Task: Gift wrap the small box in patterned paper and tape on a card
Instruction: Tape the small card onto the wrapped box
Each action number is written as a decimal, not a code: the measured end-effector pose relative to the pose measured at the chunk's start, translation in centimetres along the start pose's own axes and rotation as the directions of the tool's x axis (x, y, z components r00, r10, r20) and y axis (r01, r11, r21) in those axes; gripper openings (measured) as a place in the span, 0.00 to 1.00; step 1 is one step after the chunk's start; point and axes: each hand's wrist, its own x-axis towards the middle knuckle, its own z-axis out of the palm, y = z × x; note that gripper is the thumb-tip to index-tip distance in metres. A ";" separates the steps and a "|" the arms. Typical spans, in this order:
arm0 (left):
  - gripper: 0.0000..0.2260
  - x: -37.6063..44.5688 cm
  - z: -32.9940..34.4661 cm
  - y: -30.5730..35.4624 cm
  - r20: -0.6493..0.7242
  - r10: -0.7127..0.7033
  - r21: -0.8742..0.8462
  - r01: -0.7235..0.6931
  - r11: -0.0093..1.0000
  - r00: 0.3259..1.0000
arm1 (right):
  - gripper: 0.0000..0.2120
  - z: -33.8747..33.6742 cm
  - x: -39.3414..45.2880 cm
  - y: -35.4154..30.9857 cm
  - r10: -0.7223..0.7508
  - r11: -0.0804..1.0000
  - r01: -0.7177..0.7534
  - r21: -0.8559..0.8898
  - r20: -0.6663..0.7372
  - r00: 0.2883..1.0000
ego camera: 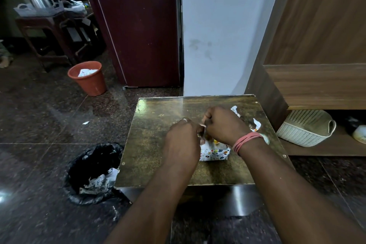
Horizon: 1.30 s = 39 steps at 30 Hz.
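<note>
Dim, glare on tabletop [158,109], warped edges.

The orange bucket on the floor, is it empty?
No, the orange bucket standing on the floor left of the table has crumpled white paper showing inside its rim.
</note>
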 end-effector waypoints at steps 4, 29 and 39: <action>0.10 0.1 0.2 -0.1 0.011 0.034 0.018 -0.034 0.999 0.999 | 0.07 0.6 0.4 0.3 0.030 0.999 -0.029 0.019 -0.017 0.999; 0.11 0.9 1.0 -1.1 0.022 -0.079 -0.135 0.081 0.988 0.997 | 0.11 0.6 -0.6 0.9 0.087 0.994 -0.082 -0.073 0.062 0.994; 0.16 1.2 -0.1 -1.9 0.006 -0.289 -0.396 0.268 0.879 0.957 | 0.07 -4.1 -4.4 10.1 0.478 0.874 -0.483 -0.044 -0.090 0.873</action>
